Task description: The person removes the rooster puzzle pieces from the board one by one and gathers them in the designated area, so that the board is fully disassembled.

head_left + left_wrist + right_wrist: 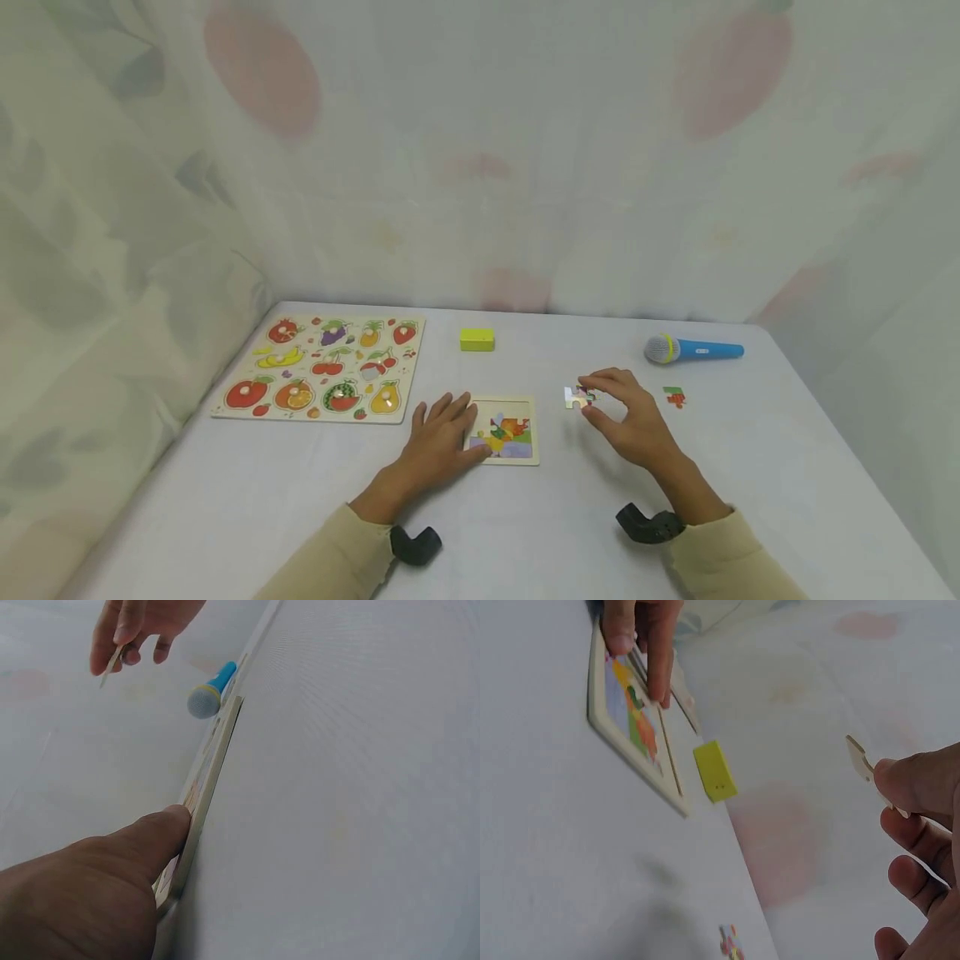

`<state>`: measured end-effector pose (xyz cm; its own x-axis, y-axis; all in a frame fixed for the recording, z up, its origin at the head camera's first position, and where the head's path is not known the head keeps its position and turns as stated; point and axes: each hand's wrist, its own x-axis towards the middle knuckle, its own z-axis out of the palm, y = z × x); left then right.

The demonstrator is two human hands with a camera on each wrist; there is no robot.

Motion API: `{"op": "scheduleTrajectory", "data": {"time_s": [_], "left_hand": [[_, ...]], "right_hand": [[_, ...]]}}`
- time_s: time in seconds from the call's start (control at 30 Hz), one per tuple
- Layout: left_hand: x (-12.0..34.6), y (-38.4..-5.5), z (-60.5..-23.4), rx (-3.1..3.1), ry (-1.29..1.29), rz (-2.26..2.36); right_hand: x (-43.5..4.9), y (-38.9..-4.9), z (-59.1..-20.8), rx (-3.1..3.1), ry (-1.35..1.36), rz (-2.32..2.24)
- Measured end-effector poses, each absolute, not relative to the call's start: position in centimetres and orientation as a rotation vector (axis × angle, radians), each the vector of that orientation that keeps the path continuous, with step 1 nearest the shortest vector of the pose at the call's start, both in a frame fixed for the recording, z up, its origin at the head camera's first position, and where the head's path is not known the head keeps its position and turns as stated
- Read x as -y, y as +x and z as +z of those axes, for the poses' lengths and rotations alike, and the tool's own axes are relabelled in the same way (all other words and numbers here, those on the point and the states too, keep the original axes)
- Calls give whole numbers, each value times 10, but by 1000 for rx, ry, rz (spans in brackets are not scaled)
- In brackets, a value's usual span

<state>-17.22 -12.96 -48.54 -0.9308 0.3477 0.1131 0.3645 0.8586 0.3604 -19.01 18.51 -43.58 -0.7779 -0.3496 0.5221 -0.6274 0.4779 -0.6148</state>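
Observation:
My right hand (637,425) pinches a jigsaw piece (576,397) between thumb and fingers, above the table to the right of a small square puzzle tray (536,433). In the right wrist view the piece (859,759) shows its pale wooden side. My left hand (438,446) rests on the left side of the tray with fingers extended, its thumb over the lower frame. Colourful joined pieces (513,437) fill the lower and right parts of the tray; bare wood shows at the top. Another loose jigsaw piece (675,397) lies on the table beyond my right hand.
A fruit peg puzzle board (409,367) lies at the left. The yellow block (477,339) stands behind the tray, and a blue toy microphone (697,349) lies at the back right. Patterned curtain (450,233) hangs behind the white table (525,533).

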Motion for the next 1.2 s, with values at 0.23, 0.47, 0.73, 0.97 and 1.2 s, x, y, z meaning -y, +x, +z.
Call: {"op": "scheduleTrajectory", "data": {"time_s": [0.23,0.47,0.73,0.97,1.2], "left_hand": [[129,-173,-485,2992,-574,-589],[129,-173,-486,2989,-581,-594],[129,-174,-488,2985,-580,-586],[131,-174,-489,2981,-575,-576],[130,-172,-488,2959,-576,-617]], "right_hand": [[-206,-186,-451,2435,768,1182],[-216,-185,-469,2496,711,1194],[-221,-192,-489,2580,697,1221],[-219,-194,-493,2642,717,1143],[-221,-195,-493,2673,744,1017]]}}
